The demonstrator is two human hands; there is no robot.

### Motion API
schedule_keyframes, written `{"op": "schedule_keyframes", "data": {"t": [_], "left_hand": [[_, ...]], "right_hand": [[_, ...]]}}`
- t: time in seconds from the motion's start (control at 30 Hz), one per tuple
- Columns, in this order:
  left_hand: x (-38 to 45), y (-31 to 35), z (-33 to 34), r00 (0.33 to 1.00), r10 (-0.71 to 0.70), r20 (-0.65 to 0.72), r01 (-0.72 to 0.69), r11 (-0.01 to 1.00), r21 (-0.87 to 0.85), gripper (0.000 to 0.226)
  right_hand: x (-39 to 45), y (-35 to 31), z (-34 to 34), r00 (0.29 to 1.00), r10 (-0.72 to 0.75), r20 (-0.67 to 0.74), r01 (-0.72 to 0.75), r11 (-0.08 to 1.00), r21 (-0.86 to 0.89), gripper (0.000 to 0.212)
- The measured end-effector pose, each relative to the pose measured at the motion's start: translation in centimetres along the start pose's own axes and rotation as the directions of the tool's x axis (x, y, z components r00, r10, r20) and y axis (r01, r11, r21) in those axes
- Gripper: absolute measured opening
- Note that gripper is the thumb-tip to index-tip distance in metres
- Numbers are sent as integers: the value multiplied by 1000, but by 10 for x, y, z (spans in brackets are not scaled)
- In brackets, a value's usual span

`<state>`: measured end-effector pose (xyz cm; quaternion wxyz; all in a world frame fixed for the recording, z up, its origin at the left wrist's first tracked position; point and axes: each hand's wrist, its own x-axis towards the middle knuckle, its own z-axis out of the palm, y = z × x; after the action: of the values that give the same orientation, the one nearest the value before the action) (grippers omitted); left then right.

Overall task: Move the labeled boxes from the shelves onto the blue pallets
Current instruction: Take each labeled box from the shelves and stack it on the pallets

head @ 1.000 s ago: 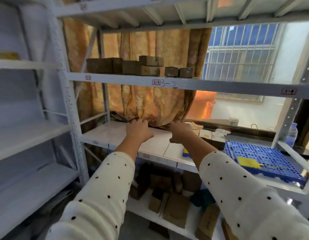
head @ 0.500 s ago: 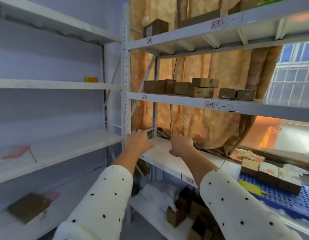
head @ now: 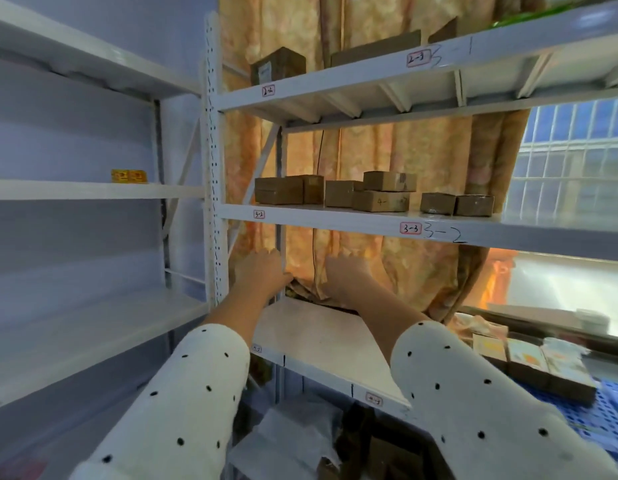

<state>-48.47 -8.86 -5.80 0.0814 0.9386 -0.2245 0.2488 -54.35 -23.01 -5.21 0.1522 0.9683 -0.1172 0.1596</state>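
The brown boxes (head: 369, 195) sit along the back edge of the shelf marked 3-2 (head: 369, 225), above my hands. My left hand (head: 260, 273) and right hand (head: 345, 277) reach below it, holding nothing I can see; their fingers are blurred against the curtain (head: 404, 278).

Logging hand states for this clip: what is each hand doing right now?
Left hand: empty; grip cannot be told.
Right hand: against the curtain; grip cannot be told.

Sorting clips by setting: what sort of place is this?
Probably a small stockroom: white metal racking with numbered shelf tags, cardboard boxes on the shelves, and a blue pallet at lower right.
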Motion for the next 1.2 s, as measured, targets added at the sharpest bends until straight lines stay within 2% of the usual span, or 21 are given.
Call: {"op": "schedule_keyframes", "data": {"t": [0.07,0.17,0.3,0.47,0.63,0.73,0.87,1.0,1.2], "left_hand": [[26,5,4,1000,15,3,-15,1000,-1,49],[67,8,9,996,73,-53,-73,997,6,48],[124,10,9,990,98,-103,-95,995,30,51],[198,23,15,982,121,-145,-125,992,-19,35],[266,42,25,964,176,-201,-196,977,-85,39],[301,55,34,959,210,-188,-229,969,-87,51],[348,72,47,952,249,-180,-288,928,-238,60],[380,94,57,947,282,-154,-321,845,-428,63],[420,127,70,901,406,-151,-414,703,-579,59]], "right_hand": [[18,14,0,999,43,-1,-43,999,-32,53],[51,41,-5,992,121,-31,-122,990,-64,50],[101,73,-19,973,217,-78,-219,976,-14,48],[160,109,-27,946,299,-126,-301,954,4,51],[209,139,-25,894,408,-185,-406,913,48,52],[233,154,-18,860,475,-188,-469,880,79,56],[262,171,-12,791,590,-160,-548,800,244,54],[286,178,-7,689,722,-68,-626,639,447,51],[307,177,-4,635,773,-15,-697,581,420,41]]}}
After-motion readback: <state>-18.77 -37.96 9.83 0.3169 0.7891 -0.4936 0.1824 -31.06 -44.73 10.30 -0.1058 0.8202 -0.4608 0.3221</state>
